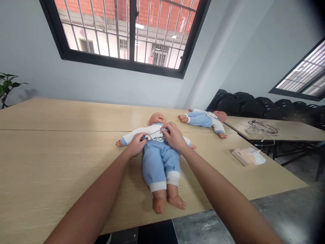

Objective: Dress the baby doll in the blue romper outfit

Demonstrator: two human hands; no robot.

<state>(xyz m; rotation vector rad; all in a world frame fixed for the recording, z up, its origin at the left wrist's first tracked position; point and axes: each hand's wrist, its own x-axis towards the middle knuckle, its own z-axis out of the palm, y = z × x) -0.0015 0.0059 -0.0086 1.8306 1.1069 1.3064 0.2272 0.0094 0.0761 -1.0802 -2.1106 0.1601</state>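
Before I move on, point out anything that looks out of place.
The cables sprawl in a loose tangle on the right-hand table, a white strand drooping past its edge, which looks untidy.

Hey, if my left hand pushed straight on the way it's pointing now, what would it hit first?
Most likely the nearer doll's white top, whose lower edge your left hand seems to touch, though depth is hard to judge.
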